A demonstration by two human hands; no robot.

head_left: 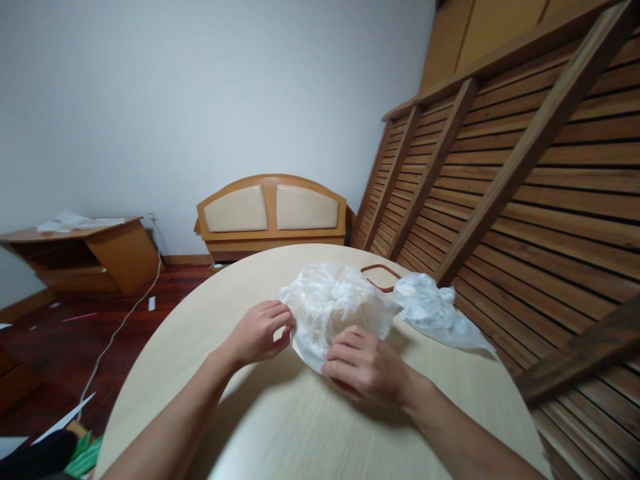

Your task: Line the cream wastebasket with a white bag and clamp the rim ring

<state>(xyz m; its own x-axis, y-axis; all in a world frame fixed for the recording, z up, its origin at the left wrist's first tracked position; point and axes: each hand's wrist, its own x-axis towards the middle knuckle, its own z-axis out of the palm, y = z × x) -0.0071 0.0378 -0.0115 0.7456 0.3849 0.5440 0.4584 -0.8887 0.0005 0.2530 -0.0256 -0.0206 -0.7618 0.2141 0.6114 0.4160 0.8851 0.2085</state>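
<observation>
A white, translucent plastic bag (320, 293) lies puffed up and crumpled on the round table, gathered into creases near its top middle. My left hand (263, 332) pinches the bag's left edge between thumb and fingers. At the front right of the bag, my right hand (367, 365) has its fingers curled over the rim; its thumb is hidden beneath. Whether anything is inside the bag, I cannot tell.
A second crumpled plastic bag (430, 303) lies at the table's right edge, beside a brown angular loop (383, 277). The round pale table (280, 427) fills the foreground. Wooden slatted panels (540, 200) lean close on the right. A white cable (117, 333) crosses the floor at left.
</observation>
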